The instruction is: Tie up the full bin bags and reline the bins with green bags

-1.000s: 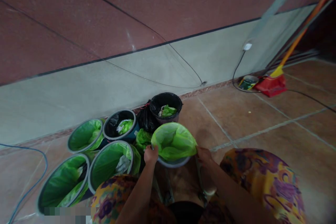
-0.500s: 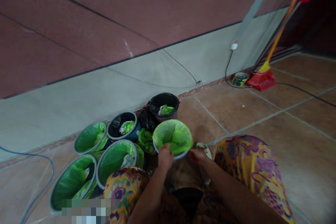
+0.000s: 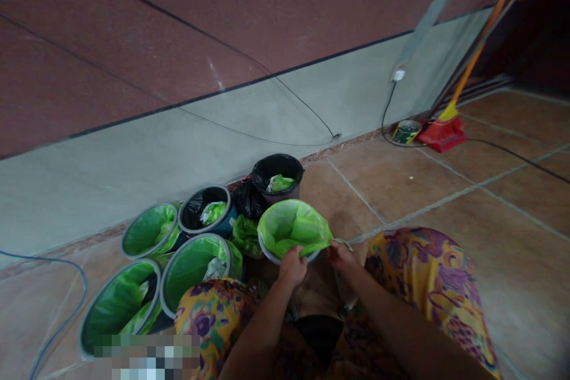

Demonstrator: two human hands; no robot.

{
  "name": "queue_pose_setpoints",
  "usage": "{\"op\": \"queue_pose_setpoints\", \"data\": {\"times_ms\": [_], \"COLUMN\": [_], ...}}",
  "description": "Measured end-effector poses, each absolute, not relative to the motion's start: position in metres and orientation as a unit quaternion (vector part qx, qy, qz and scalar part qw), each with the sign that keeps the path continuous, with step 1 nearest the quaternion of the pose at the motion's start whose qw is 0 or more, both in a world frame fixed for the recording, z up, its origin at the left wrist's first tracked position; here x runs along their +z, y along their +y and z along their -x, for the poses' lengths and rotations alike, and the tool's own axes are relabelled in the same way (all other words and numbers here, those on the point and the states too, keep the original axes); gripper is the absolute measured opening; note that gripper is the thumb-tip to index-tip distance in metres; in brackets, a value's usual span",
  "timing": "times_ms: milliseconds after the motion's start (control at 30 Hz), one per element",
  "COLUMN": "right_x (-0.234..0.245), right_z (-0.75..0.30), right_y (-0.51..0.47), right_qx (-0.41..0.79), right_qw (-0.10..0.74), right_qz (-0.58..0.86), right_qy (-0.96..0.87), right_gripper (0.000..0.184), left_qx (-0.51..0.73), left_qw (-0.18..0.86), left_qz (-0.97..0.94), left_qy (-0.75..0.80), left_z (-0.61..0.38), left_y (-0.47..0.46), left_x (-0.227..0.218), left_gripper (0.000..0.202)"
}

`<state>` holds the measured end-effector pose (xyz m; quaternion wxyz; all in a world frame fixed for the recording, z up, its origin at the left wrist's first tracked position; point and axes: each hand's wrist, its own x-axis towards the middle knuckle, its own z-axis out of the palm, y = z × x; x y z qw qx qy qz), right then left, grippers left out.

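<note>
A small grey bin [image 3: 272, 256] lined with a bright green plastic bag [image 3: 291, 227] stands on the tiled floor right in front of me. My left hand [image 3: 293, 266] is closed on the bag's near edge at the rim. My right hand [image 3: 341, 255] pinches the bag's edge at the right side of the rim, where the plastic is pulled out into a point. My knees in yellow patterned cloth [image 3: 427, 285] frame the bin.
Several more bins stand to the left and behind: green-lined ones [image 3: 149, 230] [image 3: 193, 264] [image 3: 118, 306] and two black-lined ones [image 3: 205, 209] [image 3: 276, 173]. A red broom [image 3: 445, 130] and a tin [image 3: 406, 130] lean by the wall at right. Cables [image 3: 48, 285] run over the floor.
My hands moved from opposite sides of the rim toward its near edge, closer together. The bag now sits lower over the rim, and the view has shifted slightly.
</note>
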<state>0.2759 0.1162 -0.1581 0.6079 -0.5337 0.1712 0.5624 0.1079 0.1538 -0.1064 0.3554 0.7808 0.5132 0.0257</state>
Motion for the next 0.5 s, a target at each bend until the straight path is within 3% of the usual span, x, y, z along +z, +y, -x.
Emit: {"op": "queue_pose_setpoints", "data": {"times_ms": [233, 500], "right_x": [-0.142, -0.141], "right_z": [-0.271, -0.246], "right_y": [0.11, 0.095], "right_qx": [0.614, 0.697], "right_qw": [0.608, 0.513], "right_qz": [0.481, 0.498], "right_qy": [0.15, 0.058], "right_gripper": [0.018, 0.01], "left_qx": [0.027, -0.055], "left_qw": [0.297, 0.293], "left_qz": [-0.838, -0.835], "left_qy": [0.457, 0.462], "left_z": [-0.111, -0.111], "left_y": [0.154, 0.153], "left_x": [-0.102, -0.11], "left_gripper": [0.058, 0.065]}}
